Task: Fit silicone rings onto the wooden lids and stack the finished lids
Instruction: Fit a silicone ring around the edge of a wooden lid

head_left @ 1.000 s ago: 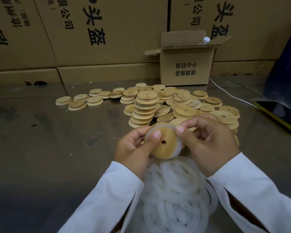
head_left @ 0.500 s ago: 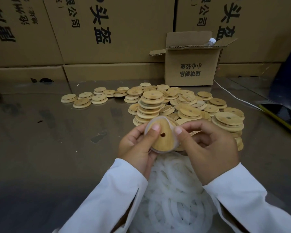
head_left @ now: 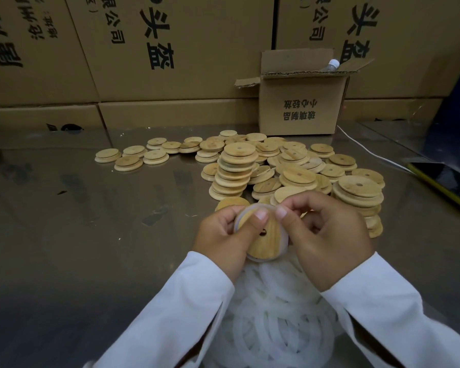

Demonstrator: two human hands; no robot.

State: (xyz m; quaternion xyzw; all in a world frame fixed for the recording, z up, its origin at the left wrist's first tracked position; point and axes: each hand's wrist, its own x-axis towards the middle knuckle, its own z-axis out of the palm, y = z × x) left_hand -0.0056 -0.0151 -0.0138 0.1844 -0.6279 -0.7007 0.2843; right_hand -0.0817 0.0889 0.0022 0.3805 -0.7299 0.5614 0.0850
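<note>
Ring-fitting under way, much left.
Fingers of left hand (head_left: 223,236) and right hand (head_left: 332,243) pinch the round wooden lid (head_left: 266,244), translucent white silicone ring (head_left: 284,243) seemingly partly on; short stacks of lids (head_left: 237,171) wait behind.

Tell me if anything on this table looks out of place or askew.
The small open carton at the back has its print upside down, and a bottle pokes out. The tall lid stack is uneven; loose lids lie heaped beside it.
</note>
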